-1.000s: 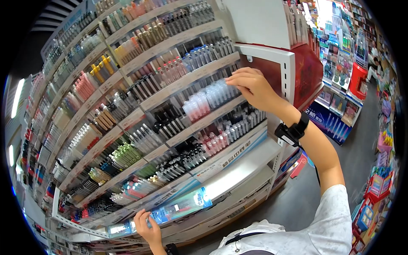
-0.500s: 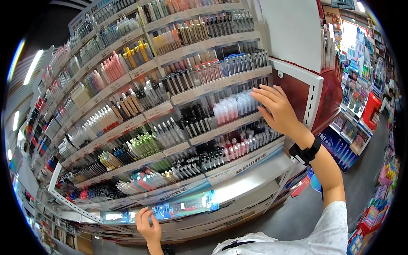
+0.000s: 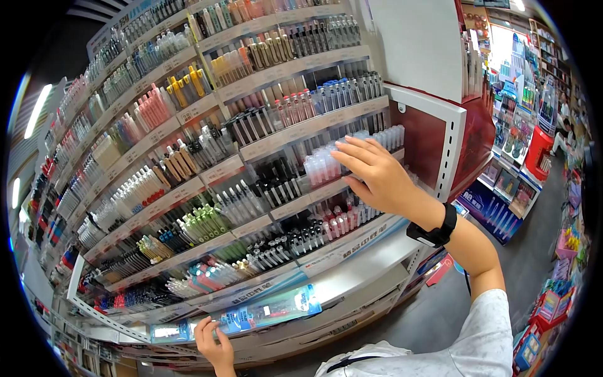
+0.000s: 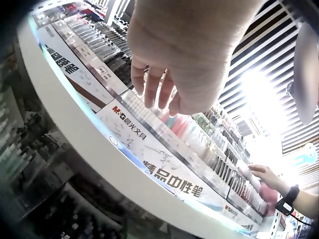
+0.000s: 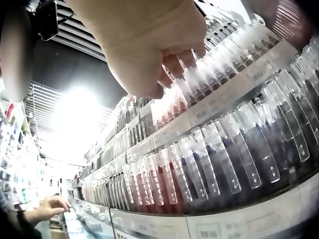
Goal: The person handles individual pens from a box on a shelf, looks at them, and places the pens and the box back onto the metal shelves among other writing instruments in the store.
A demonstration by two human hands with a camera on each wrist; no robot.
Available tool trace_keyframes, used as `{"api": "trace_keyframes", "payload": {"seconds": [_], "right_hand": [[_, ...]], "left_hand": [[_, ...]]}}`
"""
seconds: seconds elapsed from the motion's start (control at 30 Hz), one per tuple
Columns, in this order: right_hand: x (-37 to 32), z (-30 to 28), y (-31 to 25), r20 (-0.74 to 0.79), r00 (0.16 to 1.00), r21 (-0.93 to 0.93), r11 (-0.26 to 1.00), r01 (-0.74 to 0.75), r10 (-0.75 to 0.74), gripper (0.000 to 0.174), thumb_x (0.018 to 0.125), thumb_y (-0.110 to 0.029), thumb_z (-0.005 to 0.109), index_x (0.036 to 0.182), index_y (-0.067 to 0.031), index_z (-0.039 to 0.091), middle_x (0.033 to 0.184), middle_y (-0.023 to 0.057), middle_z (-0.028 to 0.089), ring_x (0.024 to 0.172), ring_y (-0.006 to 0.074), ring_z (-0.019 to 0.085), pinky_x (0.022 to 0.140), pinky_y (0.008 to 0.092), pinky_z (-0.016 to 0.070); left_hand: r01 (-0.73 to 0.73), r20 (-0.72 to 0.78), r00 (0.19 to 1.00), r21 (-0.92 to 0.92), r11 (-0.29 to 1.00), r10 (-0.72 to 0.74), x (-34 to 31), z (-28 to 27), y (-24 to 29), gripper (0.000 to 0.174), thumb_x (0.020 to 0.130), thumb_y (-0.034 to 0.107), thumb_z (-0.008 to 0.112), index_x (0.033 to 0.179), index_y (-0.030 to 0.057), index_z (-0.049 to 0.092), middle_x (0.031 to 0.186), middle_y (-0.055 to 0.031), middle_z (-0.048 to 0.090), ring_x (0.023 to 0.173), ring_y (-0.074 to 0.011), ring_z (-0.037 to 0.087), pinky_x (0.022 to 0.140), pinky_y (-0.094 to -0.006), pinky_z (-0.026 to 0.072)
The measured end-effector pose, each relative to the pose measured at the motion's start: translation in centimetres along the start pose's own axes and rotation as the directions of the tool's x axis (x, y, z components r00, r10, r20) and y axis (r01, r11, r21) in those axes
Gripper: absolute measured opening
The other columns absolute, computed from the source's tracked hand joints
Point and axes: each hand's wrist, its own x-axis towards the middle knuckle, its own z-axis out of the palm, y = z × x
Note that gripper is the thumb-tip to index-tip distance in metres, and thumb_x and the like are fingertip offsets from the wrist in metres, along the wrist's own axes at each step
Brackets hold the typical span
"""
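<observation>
My right hand (image 3: 374,176) reaches over a row of clear, pale-capped pens (image 3: 321,164) on a middle shelf, fingers nearly straight, holding nothing visible. In the right wrist view that hand (image 5: 144,45) hangs above pink and clear pens (image 5: 172,102); whether the fingertips touch them, I cannot tell. My left hand (image 3: 213,344) is low at the shelf's front ledge, fingers loosely bent, beside a blue and clear package (image 3: 251,317). In the left wrist view the left hand (image 4: 184,55) is above the lower pen racks, with nothing seen in its fingers.
Tiered pen racks (image 3: 248,154) fill the left and centre. A white metal side frame (image 3: 449,135) bounds them at the right, beside a red panel (image 3: 474,144). Farther right stand a blue display box (image 3: 490,210) and a red cylinder (image 3: 540,154), with grey floor (image 3: 433,314) below.
My right hand has moved from the right end of the pale-capped row leftward along it, its fingers spreading from a closer bunch. The left hand stays near the package. The head view has shifted.
</observation>
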Motion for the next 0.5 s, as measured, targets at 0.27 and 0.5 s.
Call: {"api": "trace_keyframes", "payload": {"seconds": [0.27, 0.5], "right_hand": [[0.4, -0.3, -0.1, 0.011, 1.000, -0.018, 1.000, 0.015, -0.015, 0.042, 0.078, -0.010, 0.066, 0.117, -0.0022, 0.057, 0.121, 0.0153, 0.058, 0.116, 0.0329, 0.052, 0.099, 0.0460, 0.0401], [0.7, 0.6, -0.8, -0.012, 1.000, -0.004, 1.000, 0.021, -0.021, 0.039, 0.078, -0.011, 0.066, 0.115, -0.0021, 0.058, 0.120, 0.0155, 0.059, 0.116, 0.0323, 0.053, 0.099, 0.0455, 0.0407]], "left_hand": [[-0.052, -0.018, 0.998, 0.050, 0.997, 0.053, 0.3, 0.4, -1.1, 0.015, 0.075, -0.004, 0.055, 0.089, -0.0013, 0.060, 0.102, -0.0166, 0.059, 0.094, -0.0337, 0.056, 0.083, -0.0412, 0.0442], [-0.089, 0.008, 0.996, 0.115, 0.989, 0.089, 0.3, 0.8, -2.0, 0.017, 0.074, -0.006, 0.054, 0.089, -0.0008, 0.058, 0.109, -0.0176, 0.058, 0.109, -0.0367, 0.050, 0.094, -0.0457, 0.0375]]}}
